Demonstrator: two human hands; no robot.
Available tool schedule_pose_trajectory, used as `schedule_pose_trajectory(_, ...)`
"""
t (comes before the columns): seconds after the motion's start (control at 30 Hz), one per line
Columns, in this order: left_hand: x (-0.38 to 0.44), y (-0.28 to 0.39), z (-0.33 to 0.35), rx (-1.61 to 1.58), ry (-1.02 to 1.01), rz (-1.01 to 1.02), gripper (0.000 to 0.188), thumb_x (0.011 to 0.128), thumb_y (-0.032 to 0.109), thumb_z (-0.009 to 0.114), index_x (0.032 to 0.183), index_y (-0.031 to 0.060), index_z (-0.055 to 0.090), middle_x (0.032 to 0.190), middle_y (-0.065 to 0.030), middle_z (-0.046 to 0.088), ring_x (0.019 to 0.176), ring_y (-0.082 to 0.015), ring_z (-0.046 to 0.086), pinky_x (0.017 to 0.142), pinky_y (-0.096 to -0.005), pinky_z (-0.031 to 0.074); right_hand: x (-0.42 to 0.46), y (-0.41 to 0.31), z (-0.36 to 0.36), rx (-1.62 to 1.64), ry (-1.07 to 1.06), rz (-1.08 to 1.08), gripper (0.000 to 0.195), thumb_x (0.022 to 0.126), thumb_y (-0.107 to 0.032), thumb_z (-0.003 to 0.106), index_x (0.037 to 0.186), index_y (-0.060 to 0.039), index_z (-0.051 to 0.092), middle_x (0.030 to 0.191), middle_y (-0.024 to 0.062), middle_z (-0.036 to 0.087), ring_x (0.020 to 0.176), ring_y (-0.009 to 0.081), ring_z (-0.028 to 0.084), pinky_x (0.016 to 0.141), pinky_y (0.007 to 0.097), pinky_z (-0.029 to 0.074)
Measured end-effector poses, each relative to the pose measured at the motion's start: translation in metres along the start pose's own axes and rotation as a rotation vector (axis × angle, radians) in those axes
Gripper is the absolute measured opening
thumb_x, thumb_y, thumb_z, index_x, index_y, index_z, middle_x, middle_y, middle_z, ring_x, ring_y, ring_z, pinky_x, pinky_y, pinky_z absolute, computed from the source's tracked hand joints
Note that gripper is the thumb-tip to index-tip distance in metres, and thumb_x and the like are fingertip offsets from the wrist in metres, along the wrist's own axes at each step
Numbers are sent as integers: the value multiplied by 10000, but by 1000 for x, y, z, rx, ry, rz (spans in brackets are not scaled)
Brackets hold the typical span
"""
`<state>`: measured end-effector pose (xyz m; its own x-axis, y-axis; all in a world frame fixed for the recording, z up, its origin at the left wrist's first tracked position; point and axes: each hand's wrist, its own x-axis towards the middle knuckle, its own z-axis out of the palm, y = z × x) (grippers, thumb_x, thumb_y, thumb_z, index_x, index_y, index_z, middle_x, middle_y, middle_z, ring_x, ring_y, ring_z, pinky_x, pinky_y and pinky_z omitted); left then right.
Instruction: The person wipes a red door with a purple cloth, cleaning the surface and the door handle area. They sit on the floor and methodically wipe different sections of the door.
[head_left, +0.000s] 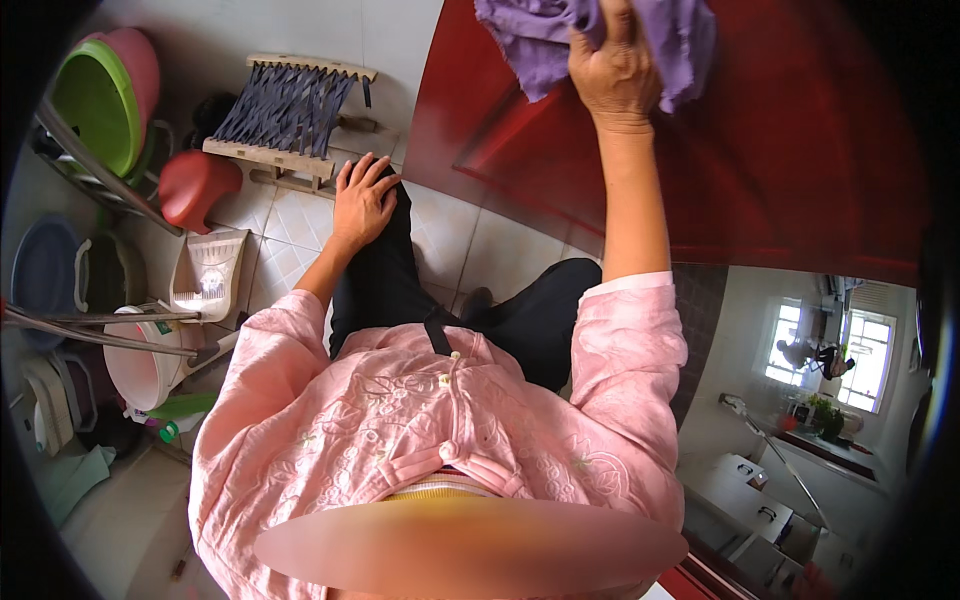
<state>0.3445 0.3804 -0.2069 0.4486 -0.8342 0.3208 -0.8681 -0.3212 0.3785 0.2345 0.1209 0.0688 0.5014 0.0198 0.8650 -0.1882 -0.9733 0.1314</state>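
Note:
My right hand (619, 75) is stretched out with a crumpled purple cloth (525, 34) in its grip, held against a glossy dark red door (765, 165) with a moulded panel. The cloth spreads out on both sides of the hand and runs past the top edge of the picture. My left hand (366, 199) rests on my left knee, palm down, with its fingers apart and nothing in it. My bent legs in dark trousers (382, 262) stand below the door's edge.
A wooden folding stool (292, 109) with dark woven straps stands by the wall. At left are a red plastic stool (196, 187), a green basin (97, 112), a dustpan (211, 274), a white bucket (142, 360) and metal tubes (112, 318). White drawers (739, 487) and windows (862, 360) lie at right.

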Motion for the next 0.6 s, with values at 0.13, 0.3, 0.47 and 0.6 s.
schedule_pose_trajectory(0.13,0,-1,2,0,-6,10,259,877,233,594,1106,183,704,1369,-22,548,1362,-246,396,1152,-477,212,-45,-8,14,-107,-84,-58,619,788,-144,694,1361,-303,523,1282,125,567,1166,366,535,969,495,425)
schedule_pose_trajectory(0.3,4,1,6,-24,-19,20,262,878,228,593,1111,178,701,1385,-28,538,1367,-252,390,1156,-478,206,-123,-17,39,-93,-287,-17,627,829,-154,640,1361,-461,514,1377,118,493,1215,383,492,1019,518,396)
schedule_pose_trajectory(0.47,1,-6,7,-1,-27,24,284,882,225,591,1146,177,686,1398,-42,527,1378,-267,374,1160,-475,206,-159,-4,39,-41,-386,31,510,870,-252,623,1366,-322,525,1337,115,550,1178,352,543,992,480,448)
schedule_pose_trajectory(0.6,-2,-9,4,18,-47,24,301,887,224,588,1172,174,672,1411,-38,515,1386,-269,360,1164,-480,200,-147,8,12,-99,-356,21,519,854,-304,674,1352,-217,557,1369,125,532,1215,350,532,1013,469,433)
